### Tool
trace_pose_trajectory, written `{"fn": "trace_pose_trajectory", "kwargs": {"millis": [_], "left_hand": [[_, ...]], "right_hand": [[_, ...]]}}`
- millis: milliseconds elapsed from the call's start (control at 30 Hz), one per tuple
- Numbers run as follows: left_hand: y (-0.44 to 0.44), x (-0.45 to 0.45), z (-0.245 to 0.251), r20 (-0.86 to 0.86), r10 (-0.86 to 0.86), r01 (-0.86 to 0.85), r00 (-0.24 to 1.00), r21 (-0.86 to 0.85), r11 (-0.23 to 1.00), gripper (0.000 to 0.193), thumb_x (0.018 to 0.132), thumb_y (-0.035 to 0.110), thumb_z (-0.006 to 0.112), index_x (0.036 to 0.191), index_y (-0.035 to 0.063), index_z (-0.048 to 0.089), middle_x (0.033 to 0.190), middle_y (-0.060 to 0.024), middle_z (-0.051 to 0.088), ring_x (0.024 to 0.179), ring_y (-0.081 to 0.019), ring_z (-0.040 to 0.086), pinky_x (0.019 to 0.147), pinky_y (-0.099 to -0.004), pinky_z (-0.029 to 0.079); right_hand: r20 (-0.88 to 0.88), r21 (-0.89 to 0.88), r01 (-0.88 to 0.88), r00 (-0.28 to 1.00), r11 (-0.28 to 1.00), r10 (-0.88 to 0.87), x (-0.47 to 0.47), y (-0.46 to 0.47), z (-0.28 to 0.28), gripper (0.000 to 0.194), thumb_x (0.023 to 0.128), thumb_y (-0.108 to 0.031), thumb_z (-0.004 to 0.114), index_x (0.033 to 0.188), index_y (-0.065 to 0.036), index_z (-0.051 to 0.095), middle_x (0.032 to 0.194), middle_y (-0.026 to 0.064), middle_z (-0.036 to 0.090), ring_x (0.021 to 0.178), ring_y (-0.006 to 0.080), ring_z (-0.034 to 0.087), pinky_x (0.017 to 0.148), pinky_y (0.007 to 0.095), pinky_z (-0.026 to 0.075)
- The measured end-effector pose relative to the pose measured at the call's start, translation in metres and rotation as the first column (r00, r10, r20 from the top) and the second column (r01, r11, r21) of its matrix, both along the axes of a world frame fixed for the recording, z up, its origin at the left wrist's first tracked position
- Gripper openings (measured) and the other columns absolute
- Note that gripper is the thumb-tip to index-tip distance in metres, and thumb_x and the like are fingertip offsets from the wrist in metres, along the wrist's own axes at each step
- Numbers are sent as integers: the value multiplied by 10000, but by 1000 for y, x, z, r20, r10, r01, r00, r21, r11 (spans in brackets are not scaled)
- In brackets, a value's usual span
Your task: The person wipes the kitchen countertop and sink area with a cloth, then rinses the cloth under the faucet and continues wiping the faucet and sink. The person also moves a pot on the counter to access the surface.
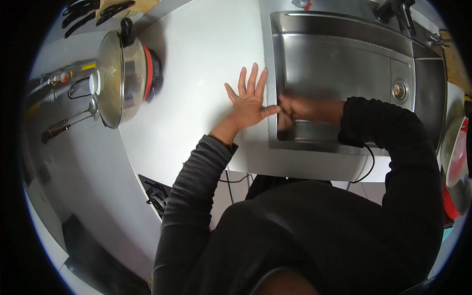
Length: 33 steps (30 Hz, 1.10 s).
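My left hand (247, 107) is spread with its fingers apart on the white countertop (199, 84). Its thumb reaches over the metal rim at the left side of the stainless steel sink (339, 70). Inside that basin, close to the left wall, is my right hand (298, 107), smeared by motion. A brownish blur shows just below its fingers; whether this is a held thing or part of the hand cannot be made out. A drain strainer (399, 89) sits at the basin's right end.
A glass-lidded electric pot (129, 79) stands at the left, near a knife block (127, 6). A black faucet (396, 14) rises behind the sink. Bowls (455, 155) are at the far right. Part of a gas hob (156, 195) shows at lower left. A black cable (371, 162) hangs near my right sleeve.
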<state>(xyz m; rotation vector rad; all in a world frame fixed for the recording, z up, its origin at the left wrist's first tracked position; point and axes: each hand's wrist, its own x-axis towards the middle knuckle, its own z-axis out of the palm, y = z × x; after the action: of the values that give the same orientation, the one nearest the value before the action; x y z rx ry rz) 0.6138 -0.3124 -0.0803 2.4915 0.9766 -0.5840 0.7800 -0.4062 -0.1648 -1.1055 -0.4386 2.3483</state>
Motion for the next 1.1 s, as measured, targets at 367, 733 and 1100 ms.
{"fn": "trace_pose_trajectory", "kwargs": {"millis": [367, 733, 1100], "left_hand": [[1, 1, 1, -14, 22, -23, 1000, -22, 1000, 1097, 753, 722, 574, 1522, 214, -21, 1574, -79, -165, 1424, -331, -215, 1020, -718, -74], [-2, -1, 5, 29, 18, -19, 999, 16, 1000, 1021, 804, 624, 597, 1524, 228, -10, 1588, -59, -91, 1444, -311, -147, 1034, -709, -86], [-1, 0, 7, -6, 13, -13, 1000, 19, 1000, 998, 810, 596, 613, 1523, 237, 15, 1589, -63, -85, 1446, -336, -118, 1032, -726, -46]], "right_hand": [[438, 427, -631, 771, 648, 462, 19, -16, 45, 174, 857, -181, 636, 950, -35, 621, 838, 49, 644, 791, 165, 597, 711, 315, 469], [788, 263, -747, 532, 611, 310, 147, -136, 64, 58, 823, -52, 584, 813, -55, 527, 798, 99, 560, 758, 241, 531, 669, 371, 433], [529, 439, -270, 849, 857, -3, 121, -156, 64, 166, 768, 65, 533, 795, -90, 478, 972, 32, 515, 915, 189, 502, 858, 357, 445]]}}
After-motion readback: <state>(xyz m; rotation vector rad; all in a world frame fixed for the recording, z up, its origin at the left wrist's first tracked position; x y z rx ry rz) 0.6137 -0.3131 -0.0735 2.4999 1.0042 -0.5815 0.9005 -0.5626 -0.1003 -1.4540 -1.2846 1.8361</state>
